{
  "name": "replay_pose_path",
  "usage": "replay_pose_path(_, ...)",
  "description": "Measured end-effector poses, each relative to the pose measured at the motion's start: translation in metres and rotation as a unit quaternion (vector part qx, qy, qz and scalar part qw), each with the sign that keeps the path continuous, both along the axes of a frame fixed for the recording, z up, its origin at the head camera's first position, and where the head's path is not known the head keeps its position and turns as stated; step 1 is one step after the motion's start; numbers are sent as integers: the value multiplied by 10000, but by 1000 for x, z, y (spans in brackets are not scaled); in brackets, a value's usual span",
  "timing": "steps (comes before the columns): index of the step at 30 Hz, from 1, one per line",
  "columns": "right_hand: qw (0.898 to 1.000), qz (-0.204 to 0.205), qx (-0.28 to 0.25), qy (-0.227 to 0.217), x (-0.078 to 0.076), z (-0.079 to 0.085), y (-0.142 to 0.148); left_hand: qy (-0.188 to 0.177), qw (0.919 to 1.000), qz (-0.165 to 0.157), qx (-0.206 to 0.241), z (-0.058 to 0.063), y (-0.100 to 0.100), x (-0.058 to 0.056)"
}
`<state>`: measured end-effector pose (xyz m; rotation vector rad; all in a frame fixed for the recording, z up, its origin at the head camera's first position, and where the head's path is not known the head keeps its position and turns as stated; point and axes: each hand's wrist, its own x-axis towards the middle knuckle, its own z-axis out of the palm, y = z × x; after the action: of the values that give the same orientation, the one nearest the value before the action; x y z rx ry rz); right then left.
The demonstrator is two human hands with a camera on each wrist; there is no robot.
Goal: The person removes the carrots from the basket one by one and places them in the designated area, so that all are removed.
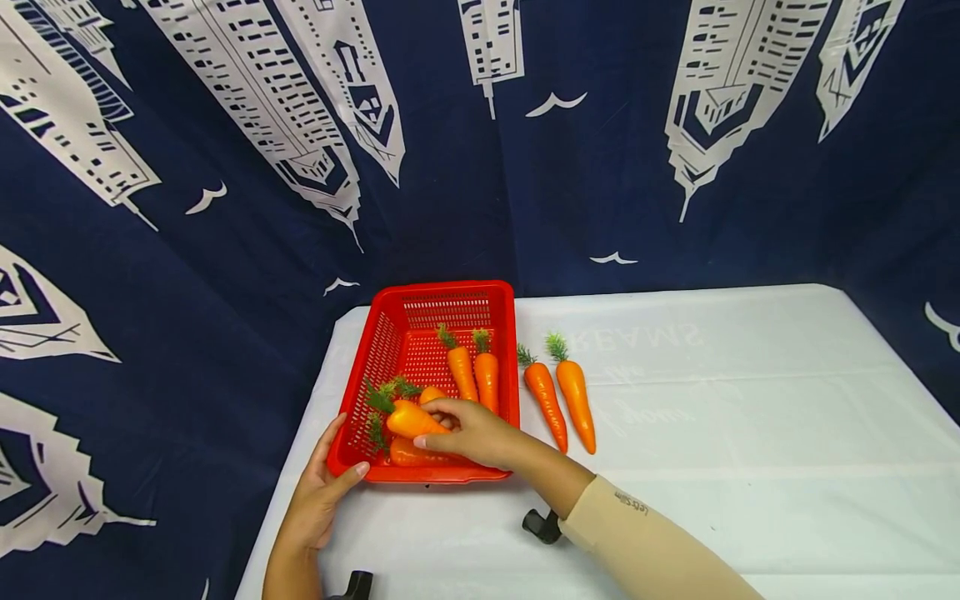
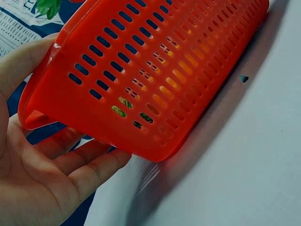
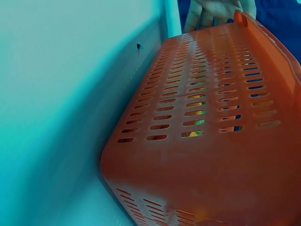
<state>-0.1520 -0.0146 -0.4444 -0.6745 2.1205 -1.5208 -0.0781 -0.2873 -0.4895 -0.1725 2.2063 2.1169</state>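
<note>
A red plastic basket (image 1: 450, 476) with slotted walls stands at the left of the white table. My left hand (image 1: 313, 496) grips its near left corner, the thumb over the rim and the other fingers outside the wall, as the left wrist view also shows. Inside the basket, my right hand (image 1: 468, 433) holds an orange carrot (image 1: 408, 419) with a green leafy top between thumb and fingers. Another carrot (image 1: 405, 452) lies beneath it, partly covered. Two carrots (image 1: 487, 379) lie farther back in the basket. The right wrist view shows mostly the basket's outer wall (image 3: 188, 174); the right hand is hidden there.
Right of the basket, a darker orange carrot (image 1: 546, 404) and a lighter one (image 1: 576, 404) lie side by side on the white tablecloth (image 1: 750, 433). A dark blue curtain (image 1: 585, 183) with white building prints hangs behind the table. Black parts (image 1: 542, 527) show near the forearms.
</note>
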Motion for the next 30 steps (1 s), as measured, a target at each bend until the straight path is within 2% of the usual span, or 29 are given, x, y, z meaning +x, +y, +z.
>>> replay_pose_path(8,9991,-375,-136,138,0,0,2,9,10000,-10,5,0,0,0)
replay_pose_path(18,9960,-687,-578,-1,0,1,1,33,10000,-63,56,-1,-1,0)
replay_pose_path(21,9958,-725,-564,32,-1,1,2,14,10000,-48,54,-1,-1,0)
replay_pose_path(30,9930,-1032,-222,521,-4,11,16,23,10000,-29,52,0,-1,0)
